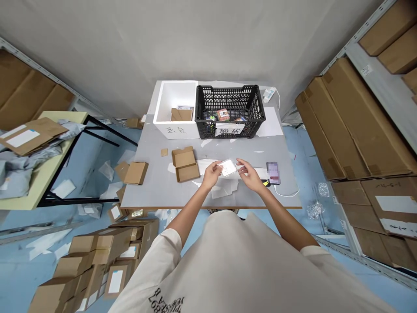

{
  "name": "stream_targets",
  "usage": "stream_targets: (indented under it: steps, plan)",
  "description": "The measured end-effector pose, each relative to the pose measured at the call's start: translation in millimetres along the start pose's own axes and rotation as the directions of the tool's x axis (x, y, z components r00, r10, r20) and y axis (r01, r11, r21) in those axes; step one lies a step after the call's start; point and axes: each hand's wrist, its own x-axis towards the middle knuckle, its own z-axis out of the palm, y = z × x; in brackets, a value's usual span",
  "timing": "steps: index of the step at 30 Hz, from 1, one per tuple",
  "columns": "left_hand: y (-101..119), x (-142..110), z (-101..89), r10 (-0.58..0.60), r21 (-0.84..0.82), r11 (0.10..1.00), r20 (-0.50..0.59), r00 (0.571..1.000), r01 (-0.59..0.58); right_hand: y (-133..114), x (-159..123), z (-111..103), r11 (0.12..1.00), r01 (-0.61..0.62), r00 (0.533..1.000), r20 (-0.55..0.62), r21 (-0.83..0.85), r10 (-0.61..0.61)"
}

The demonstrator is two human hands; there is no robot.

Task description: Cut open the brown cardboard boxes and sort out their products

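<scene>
Over the middle of the grey table, my left hand (211,174) is closed on the left edge of a small flat clear case (229,168) with a white, glossy face. My right hand (249,174) is beside its right edge with fingers apart and slightly curled; whether a fingertip touches the case is too small to tell. Under and in front of the case lie white paper sheets (224,189). To the left, an unfolded brown cardboard box (187,164) rests with its lid up, near a tiny brown box (164,152).
A white foam box (180,130) and a black plastic crate (257,113) holding small packages stand at the back. A phone (273,172) with a white cable lies right, by a black-and-yellow item (266,183). Another small carton (136,173) sits at the left edge. Shelved cartons (365,117) flank the right.
</scene>
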Motion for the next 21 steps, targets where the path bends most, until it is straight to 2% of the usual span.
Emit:
stream_targets:
  steps: [3,6,8,11,15,21]
  plan:
    - [2,0,1.2,-0.082,-0.079,0.993,0.053,0.995,0.086,-6,0,-2,0.993,0.09,0.996,0.024,-0.083,-0.088]
    - [4,-1,2.1,-0.144,-0.089,0.984,0.091,0.986,0.152,-9,3,-2,0.989,0.096,0.995,-0.014,-0.116,-0.099]
    - [4,-1,1.5,-0.164,-0.04,0.985,0.066,0.984,0.167,-7,6,-2,0.993,0.083,0.995,-0.048,-0.089,-0.087]
    - [3,-1,0.6,-0.082,0.022,0.996,-0.002,0.997,0.082,0,10,-1,0.999,0.041,0.998,-0.05,0.033,-0.039]
    - [1,0,3.1,0.057,0.065,0.996,0.016,0.998,-0.058,7,13,2,0.973,-0.113,0.994,0.034,0.202,0.108]
    - [-3,1,8.8,0.034,0.068,0.997,-0.027,0.999,-0.032,8,14,6,0.923,-0.192,0.981,0.051,0.334,0.185]
